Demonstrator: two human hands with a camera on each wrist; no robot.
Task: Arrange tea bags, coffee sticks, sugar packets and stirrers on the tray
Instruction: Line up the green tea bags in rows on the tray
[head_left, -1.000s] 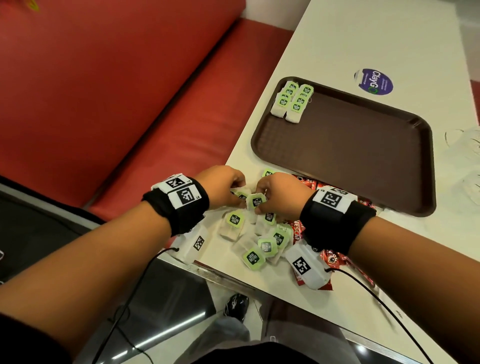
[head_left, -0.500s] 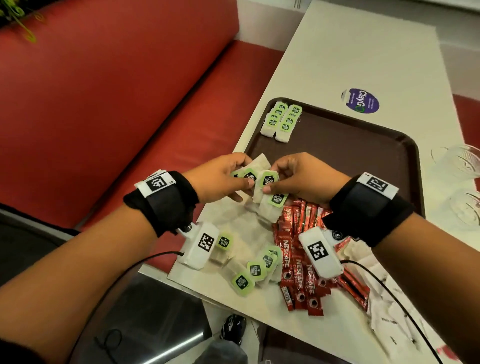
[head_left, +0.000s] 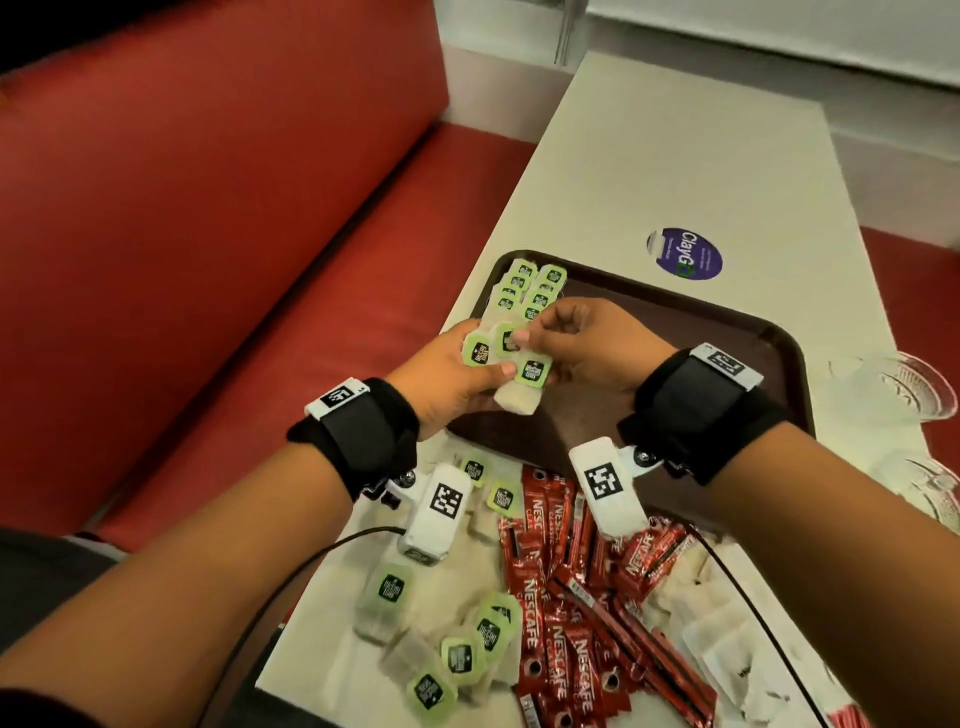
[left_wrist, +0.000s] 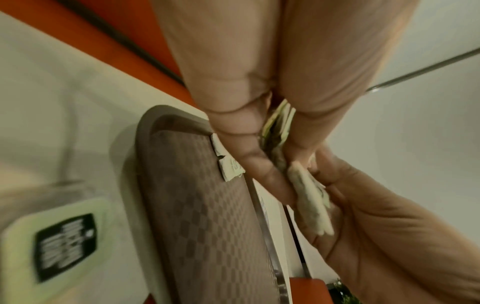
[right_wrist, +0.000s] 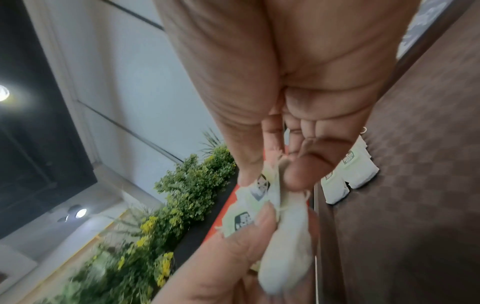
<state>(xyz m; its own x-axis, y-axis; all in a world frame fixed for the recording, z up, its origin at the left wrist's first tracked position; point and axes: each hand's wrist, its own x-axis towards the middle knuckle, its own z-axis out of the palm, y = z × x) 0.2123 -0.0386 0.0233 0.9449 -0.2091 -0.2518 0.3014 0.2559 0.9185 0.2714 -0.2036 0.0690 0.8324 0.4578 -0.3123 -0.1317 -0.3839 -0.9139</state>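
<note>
Over the near left corner of the brown tray (head_left: 691, 364), my left hand (head_left: 485, 361) grips a small bunch of green-tagged tea bags (head_left: 532, 374). My right hand (head_left: 522, 338) pinches the tag of one bag in that bunch. The left wrist view shows the bunch (left_wrist: 279, 125) squeezed between the left fingers. In the right wrist view the right fingertips pinch a tag (right_wrist: 262, 186). Two short rows of tea bags (head_left: 530, 286) lie in the tray's far left corner. Loose tea bags (head_left: 460, 656), red coffee sticks (head_left: 563, 634) and white sugar packets (head_left: 727, 662) lie on the table near me.
The white table (head_left: 675, 156) runs away from me, with a red bench (head_left: 208, 234) along its left edge. Clear glasses (head_left: 914, 387) stand right of the tray. A purple round sticker (head_left: 684, 253) lies beyond the tray. Cables trail from both wrist cameras.
Both hands have lifted from the loose pile and carried a bunch of tea bags forward, to above the tray's near left corner. The head view has shifted forward too.
</note>
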